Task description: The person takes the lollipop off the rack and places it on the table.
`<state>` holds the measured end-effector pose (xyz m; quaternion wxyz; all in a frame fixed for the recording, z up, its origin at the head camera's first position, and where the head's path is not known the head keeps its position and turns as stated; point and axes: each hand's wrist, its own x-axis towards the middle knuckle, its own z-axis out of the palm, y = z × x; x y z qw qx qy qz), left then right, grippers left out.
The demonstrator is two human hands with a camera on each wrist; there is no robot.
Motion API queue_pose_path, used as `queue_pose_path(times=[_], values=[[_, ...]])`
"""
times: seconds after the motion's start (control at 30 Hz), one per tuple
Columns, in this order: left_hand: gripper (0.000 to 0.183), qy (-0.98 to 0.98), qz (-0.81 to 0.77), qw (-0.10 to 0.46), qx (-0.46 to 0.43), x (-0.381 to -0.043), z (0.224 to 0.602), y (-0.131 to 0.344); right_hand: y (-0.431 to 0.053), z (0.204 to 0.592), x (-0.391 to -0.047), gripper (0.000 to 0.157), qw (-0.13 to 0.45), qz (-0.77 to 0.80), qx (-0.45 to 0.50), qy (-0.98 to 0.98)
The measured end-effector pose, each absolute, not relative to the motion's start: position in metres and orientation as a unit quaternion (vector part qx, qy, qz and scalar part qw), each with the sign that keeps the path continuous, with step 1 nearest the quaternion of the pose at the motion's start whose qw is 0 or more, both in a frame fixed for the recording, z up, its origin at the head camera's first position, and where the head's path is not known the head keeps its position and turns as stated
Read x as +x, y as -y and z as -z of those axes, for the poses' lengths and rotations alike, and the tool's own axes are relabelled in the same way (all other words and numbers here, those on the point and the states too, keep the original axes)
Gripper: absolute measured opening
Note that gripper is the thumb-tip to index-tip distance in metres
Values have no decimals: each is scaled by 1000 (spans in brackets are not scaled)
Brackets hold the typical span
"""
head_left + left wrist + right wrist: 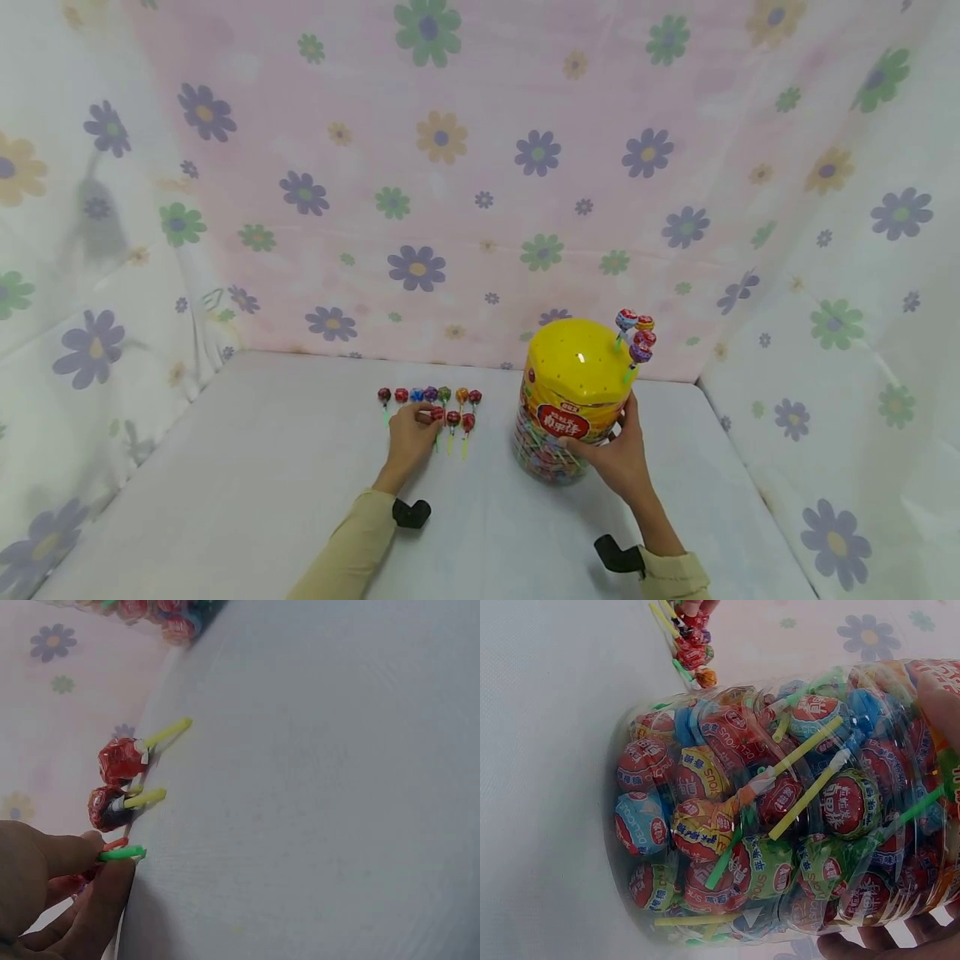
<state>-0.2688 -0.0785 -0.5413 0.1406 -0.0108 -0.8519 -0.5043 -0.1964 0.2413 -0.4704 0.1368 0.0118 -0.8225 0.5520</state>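
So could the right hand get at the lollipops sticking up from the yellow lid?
Probably yes: the lollipops are on the right hand's side of the yellow lid, nothing visible between, but it grips the lollipop jar and would likely need to let go.

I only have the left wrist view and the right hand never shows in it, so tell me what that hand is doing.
Observer: The right hand grips the side of the candy jar.
Operator: Report what's at the top of it.
Observer: Four lollipops stick up by the edge of its yellow lid.
Operator: Now tell me what lies on the table just beyond the left hand.
Observer: A row of seven lollipops, side by side.
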Motion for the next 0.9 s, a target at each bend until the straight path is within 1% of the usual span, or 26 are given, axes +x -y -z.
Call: queue_pose_path(times=[0.17, 0.47, 0.63, 0.77, 0.9], values=[[27, 863, 487, 130, -14, -269, 539, 78, -240, 467, -195, 109, 135, -553, 14, 822], [23, 878, 459, 133, -8, -266, 538, 79, -241, 468, -197, 111, 124, -555, 2, 822], [27, 876, 465, 130, -7, -262, 536, 82, -241, 469, -196, 110, 129, -559, 11, 819], [32, 869, 477, 126, -18, -260, 530, 84, -240, 468, -195, 109, 132, -558, 15, 819], [32, 849, 510, 126, -58, -260, 519, 84, -240, 468, -197, 109, 138, -557, 15, 819]])
